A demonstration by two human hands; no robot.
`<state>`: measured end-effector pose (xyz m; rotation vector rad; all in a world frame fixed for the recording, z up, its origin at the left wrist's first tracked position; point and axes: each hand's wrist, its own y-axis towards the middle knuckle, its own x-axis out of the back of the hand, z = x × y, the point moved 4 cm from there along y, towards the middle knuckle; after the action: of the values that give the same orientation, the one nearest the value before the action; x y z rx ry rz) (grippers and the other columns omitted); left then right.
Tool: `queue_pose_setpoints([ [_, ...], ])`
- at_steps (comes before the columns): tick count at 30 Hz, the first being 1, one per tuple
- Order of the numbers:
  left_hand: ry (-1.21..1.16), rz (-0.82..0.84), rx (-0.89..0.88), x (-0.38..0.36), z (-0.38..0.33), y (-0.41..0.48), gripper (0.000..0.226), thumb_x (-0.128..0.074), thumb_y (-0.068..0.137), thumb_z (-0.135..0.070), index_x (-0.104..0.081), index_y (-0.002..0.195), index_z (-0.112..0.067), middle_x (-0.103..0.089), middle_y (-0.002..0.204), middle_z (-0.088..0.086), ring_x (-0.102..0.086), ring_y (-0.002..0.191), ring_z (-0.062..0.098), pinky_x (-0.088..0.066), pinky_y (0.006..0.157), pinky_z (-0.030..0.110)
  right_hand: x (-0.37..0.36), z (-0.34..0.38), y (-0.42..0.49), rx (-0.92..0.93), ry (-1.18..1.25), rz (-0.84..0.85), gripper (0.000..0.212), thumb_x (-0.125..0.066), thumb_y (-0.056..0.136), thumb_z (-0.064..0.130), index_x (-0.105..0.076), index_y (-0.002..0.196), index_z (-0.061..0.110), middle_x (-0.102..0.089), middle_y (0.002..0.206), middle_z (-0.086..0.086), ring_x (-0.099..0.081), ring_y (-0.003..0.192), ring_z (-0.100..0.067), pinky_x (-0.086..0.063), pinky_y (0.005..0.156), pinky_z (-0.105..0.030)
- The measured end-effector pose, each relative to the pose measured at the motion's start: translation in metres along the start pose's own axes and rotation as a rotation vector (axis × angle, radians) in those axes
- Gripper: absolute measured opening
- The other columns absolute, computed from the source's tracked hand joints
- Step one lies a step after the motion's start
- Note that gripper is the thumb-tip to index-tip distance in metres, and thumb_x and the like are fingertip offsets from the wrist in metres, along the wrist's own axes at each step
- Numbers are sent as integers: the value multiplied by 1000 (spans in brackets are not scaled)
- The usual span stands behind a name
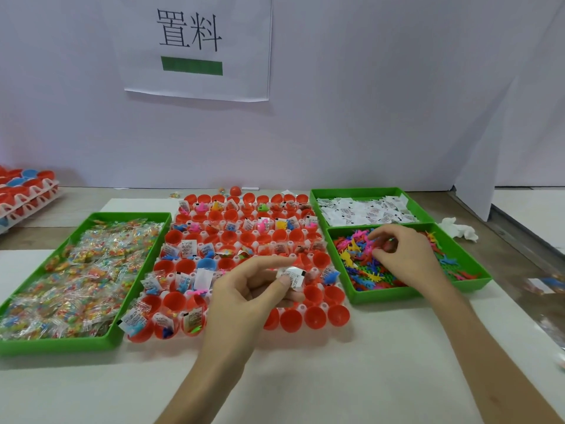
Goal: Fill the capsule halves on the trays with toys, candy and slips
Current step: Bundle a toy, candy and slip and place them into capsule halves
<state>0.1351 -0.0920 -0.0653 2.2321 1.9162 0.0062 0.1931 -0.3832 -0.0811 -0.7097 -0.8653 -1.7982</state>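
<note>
Head view, one item in transit: left hand [250, 289] pinches a printed slip [292, 275] between thumb and forefinger, held over the near-right part of the tray [302, 307]. The right hand [403, 255] is in the toy bin [382, 296], fingers curled down among the toys [360, 258]; whether it has one gripped cannot be told. Capsule halves [315, 319]: red, one blue, many far and left ones loaded, the near-right ones bare. Candy [76, 270] sits in the left bin [55, 347], loose slips [367, 212] in the far-right bin [367, 192]. Risks, as judged: the slip is light and may flutter between cups or land in a half that already has one; the thin toys look tangled, so a pick could lift several or scatter some over the bin wall; the left forearm lies above the near row and a low sweep could tip loaded halves; mixed filled and empty rows invite a skipped half. Surface: desk [305, 377] laid with white sheets, bare greyish top showing far and right. Room: pale wall behind, with a paper sign [195, 47] bearing two characters and a green bar. A stack of spare trays [27, 191] stands far left, a closed red capsule [234, 190] beyond the tray, and a crumpled white wad [458, 229] right of the bins.
</note>
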Motion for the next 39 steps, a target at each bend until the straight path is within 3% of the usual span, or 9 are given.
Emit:
queue_pose_setpoints([
  [7, -30, 1, 11, -1, 1, -2, 21, -68, 89, 2, -73, 94, -18, -76, 76, 13, -76, 72, 27, -58, 63, 22, 4, -2, -2, 11, 18, 49, 22, -76, 83, 5, -72, 91, 25, -68, 79, 3, -61, 69, -10, -39, 58, -11],
  [16, -34, 14, 28, -1, 3, -1, 19, -68, 88, 3, -71, 97, -14, -76, 75, 11, -76, 71, 26, -58, 62, 21, 10, -7, -1, -24, 1, -63, 19, -73, 87, 9, -73, 79, 25, -66, 71, 11, -57, 67, -3, -36, 57, -14],
  [19, -26, 19, 26, -2, 3, -1, 19, -68, 88, 2, -71, 97, -14, -76, 76, 11, -76, 71, 26, -58, 62, 21, 19, -6, 0, -25, 114, -168, 13, -74, 87, 12, -75, 83, 24, -68, 78, 15, -60, 74, -2, -39, 61, -15],
  [21, -28, 22, 27, -2, 3, -1, 19, -69, 88, 2, -71, 98, -14, -76, 77, 12, -76, 71, 26, -58, 63, 21, 26, -4, -1, -40, 330, -215, 14, -73, 89, 11, -75, 86, 25, -71, 81, 12, -67, 76, -7, -47, 68, -16],
  [23, -34, 17, 25, -1, 3, -1, 19, -69, 88, 1, -71, 98, -14, -76, 77, 12, -76, 71, 26, -58, 63, 21, 27, 6, -5, -72, 599, -172, 13, -71, 90, 9, -74, 90, 22, -75, 81, 4, -70, 72, -13, -55, 71, -23],
  [26, -38, 6, 14, 0, 2, 0, 19, -69, 88, 1, -71, 97, -15, -76, 76, 11, -76, 71, 26, -58, 63, 21, 23, 36, -14, -22, 848, -28, 11, -72, 85, 17, -73, 95, 14, -76, 86, -6, -71, 70, -15, -57, 69, -21],
  [32, -15, -37, -29, 4, 2, 1, 16, -70, 89, -3, -69, 99, -15, -77, 78, 7, -76, 71, 22, -58, 64, 21, 5, 97, -49, 85, 1019, 292, 4, -72, 79, 21, -74, 77, 23, -75, 86, -14, -73, 74, -24, -58, 73, -27],
  [39, 16, -89, -129, 4, -1, -2, 16, -72, 87, -7, -67, 99, -16, -77, 78, 5, -76, 71, 19, -58, 65, 20, -30, 117, -82, 6, 1062, 297, 11, -84, 73, 29, -73, 74, 24, -64, 70, 2, -59, 73, -12, -48, 70, -26],
])
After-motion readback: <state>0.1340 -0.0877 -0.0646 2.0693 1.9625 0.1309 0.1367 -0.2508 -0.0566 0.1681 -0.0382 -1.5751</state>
